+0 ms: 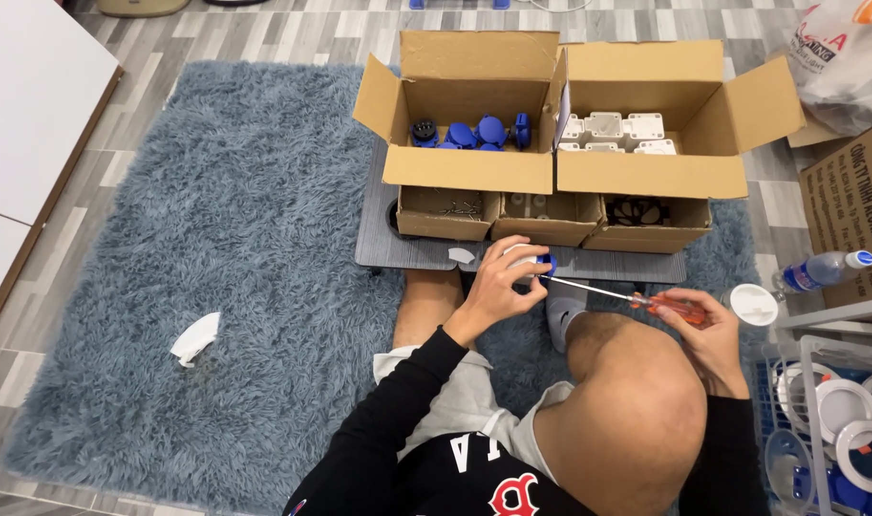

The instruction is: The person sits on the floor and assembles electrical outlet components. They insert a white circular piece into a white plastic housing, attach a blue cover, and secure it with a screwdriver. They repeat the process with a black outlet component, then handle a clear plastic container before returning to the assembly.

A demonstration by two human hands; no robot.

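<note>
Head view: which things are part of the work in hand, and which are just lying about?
In use: left hand gripping white-and-blue part; right hand holding screwdriver; parts boxes.
Lying about: crumpled paper, water bottle, plastic bag.

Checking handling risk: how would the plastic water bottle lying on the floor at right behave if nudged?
The bottle lies on its side on smooth flooring, so it would probably roll. It looks like thin clear plastic, likely light and somewhat squashy. Its blue cap appears closed, so spilling seems unlikely.

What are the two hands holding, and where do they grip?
The left hand wraps around a small white and blue part. The right hand holds a screwdriver by its orange handle.
</note>
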